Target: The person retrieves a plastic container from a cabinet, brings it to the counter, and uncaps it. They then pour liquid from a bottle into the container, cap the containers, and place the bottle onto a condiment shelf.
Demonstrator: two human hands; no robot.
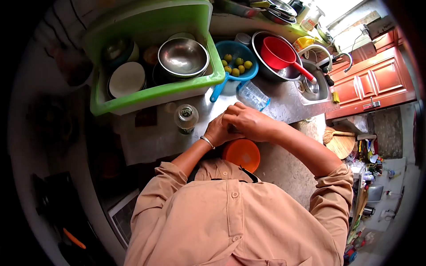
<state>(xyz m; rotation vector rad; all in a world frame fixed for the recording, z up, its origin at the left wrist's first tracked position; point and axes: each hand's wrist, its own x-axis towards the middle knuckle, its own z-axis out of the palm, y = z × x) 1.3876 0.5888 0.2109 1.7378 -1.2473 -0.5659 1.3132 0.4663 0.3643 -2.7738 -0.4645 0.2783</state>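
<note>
My left hand (216, 129), with a bracelet at its wrist, meets my right hand (248, 120) at the front edge of the steel counter (284, 104). The fingers of both hands are bent and pressed together; whatever lies between them is hidden. Left of my hands stands a clear glass jar (186, 116) with dark green bits inside. Just beyond my right hand lies a clear plastic container with a blue edge (254, 95). Below my hands, in front of the counter, is a round orange tub or stool top (242, 155).
At the back left a green-rimmed bin (155, 95) holds steel bowls (183, 56) and plates (127, 80). A blue strainer (218, 91) holds several yellow-green fruits (235, 71). A red dipper (278, 52) rests in a large steel basin (266, 73), beside the sink (326, 95).
</note>
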